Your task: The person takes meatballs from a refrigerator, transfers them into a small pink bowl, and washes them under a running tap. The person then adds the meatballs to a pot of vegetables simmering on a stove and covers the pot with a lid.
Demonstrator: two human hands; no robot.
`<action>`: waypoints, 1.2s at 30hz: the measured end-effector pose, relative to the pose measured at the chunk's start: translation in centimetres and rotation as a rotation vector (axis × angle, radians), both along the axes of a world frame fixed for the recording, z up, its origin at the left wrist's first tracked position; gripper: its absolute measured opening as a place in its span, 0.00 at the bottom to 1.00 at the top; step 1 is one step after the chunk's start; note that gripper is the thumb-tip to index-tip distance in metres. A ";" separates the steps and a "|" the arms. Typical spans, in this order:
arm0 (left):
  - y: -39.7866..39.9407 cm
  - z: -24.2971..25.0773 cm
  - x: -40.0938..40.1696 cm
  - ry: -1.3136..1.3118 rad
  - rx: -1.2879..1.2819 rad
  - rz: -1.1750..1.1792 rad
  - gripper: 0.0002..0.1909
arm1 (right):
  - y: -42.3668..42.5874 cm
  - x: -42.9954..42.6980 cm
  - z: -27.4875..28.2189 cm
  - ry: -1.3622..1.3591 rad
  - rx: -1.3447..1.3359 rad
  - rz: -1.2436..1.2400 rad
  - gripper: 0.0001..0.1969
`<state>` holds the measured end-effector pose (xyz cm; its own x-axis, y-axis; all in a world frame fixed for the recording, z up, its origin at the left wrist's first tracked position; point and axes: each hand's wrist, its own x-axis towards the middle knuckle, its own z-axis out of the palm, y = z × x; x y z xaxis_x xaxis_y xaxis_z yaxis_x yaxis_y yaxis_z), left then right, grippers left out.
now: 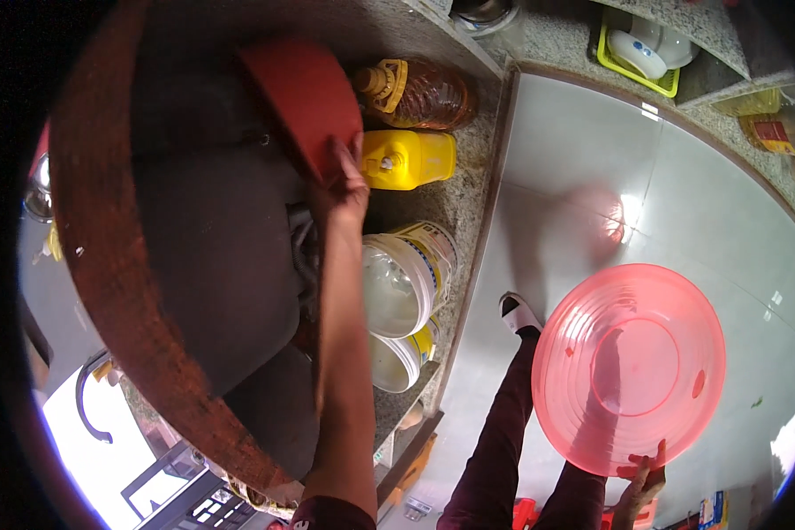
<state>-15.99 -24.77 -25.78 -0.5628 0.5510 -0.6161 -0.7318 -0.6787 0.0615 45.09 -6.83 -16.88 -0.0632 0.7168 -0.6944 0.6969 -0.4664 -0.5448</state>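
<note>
My left hand reaches into the space under the counter and grips the lower edge of a red half-round object, possibly a basin seen from the side. Blur softens its outline. Close to those fingers lies a yellow plastic jug, with a large bottle of amber oil beyond it. My right hand holds a translucent pink plastic basin by its rim. The basin hangs above the floor, with its inside towards me and nothing seen in it.
Two white plastic buckets stand beside my left forearm. The counter's brown edge curves along the left. A tap shows beyond it. Dishes fill a yellow-green basket at upper right. My slippered foot rests on grey floor tiles.
</note>
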 end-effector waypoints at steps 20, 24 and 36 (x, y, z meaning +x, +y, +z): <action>-6.2 -0.7 36.9 0.119 -1.308 -0.438 0.28 | 5.9 6.3 2.9 0.079 0.129 -0.376 0.24; -6.6 -3.0 39.9 0.039 -1.334 -0.755 0.28 | 5.8 4.1 1.6 0.143 0.038 -0.275 0.26; -1.6 -3.4 46.0 0.103 -0.676 -0.759 0.25 | 2.7 1.1 -4.7 0.254 -0.352 -0.267 0.23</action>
<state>30.05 -26.37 -29.14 -0.2776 0.3390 -0.8989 -0.9239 0.1624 0.3466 46.16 -4.09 -21.54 -0.1075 0.4566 -0.8831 0.3943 -0.7959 -0.4595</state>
